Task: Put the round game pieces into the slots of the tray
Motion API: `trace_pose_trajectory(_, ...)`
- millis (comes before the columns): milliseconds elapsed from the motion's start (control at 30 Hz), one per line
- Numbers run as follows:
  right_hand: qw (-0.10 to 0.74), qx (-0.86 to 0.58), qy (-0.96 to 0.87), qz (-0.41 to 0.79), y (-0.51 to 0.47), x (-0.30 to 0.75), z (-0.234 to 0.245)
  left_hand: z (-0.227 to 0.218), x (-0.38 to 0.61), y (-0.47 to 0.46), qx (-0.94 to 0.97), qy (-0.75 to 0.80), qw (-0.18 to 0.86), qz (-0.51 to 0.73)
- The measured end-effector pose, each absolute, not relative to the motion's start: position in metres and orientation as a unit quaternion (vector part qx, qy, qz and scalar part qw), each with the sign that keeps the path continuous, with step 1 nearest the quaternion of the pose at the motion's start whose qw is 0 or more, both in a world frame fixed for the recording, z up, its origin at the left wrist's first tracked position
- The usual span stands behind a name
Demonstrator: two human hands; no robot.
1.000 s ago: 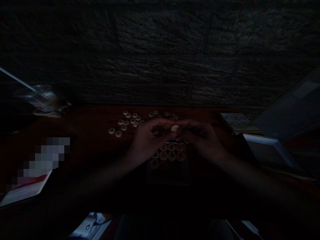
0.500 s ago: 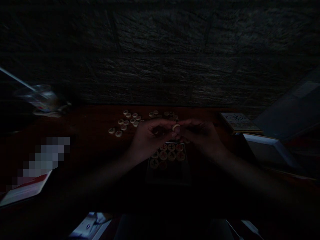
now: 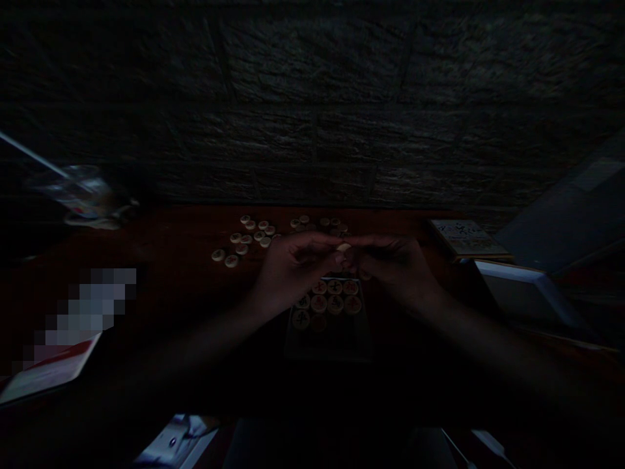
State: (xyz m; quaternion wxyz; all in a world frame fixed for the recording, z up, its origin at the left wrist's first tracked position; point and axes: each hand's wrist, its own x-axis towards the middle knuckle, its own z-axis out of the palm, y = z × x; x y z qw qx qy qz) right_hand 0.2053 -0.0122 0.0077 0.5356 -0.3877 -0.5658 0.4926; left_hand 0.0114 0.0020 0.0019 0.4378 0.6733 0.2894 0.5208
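My left hand (image 3: 297, 267) and my right hand (image 3: 390, 264) meet at the fingertips over the table. Between them they pinch one round Chinese chess piece (image 3: 344, 248), its pale rim showing and its face hidden. Below my hands lies a dark shallow box (image 3: 332, 348). Rows of chess pieces with red and dark characters, among them a red one (image 3: 352, 304), lie flat in its far part. More loose pieces (image 3: 247, 240) are scattered on the table beyond my left hand, and others (image 3: 334, 222) lie behind my fingers, partly covered.
A plastic cup (image 3: 88, 192) with a straw stands at the far left. At the right are a flat box with writing on its lid (image 3: 469, 238) and an open pale-rimmed tray (image 3: 517, 273). A stone wall (image 3: 312, 130) rises behind the table. The scene is very dark.
The held piece has been tilted between my fingertips, so that less of it shows. My hands stay nearly in the same place, and the pieces in the box look unmoved.
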Motion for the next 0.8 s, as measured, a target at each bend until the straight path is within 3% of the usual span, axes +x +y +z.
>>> trace_pose_trajectory(800,0.516,-0.401,-0.546,0.524,-0.0129,0.2024,0.0095,-0.0038,0.0105,-0.0027,0.675,0.276,0.466,0.501)
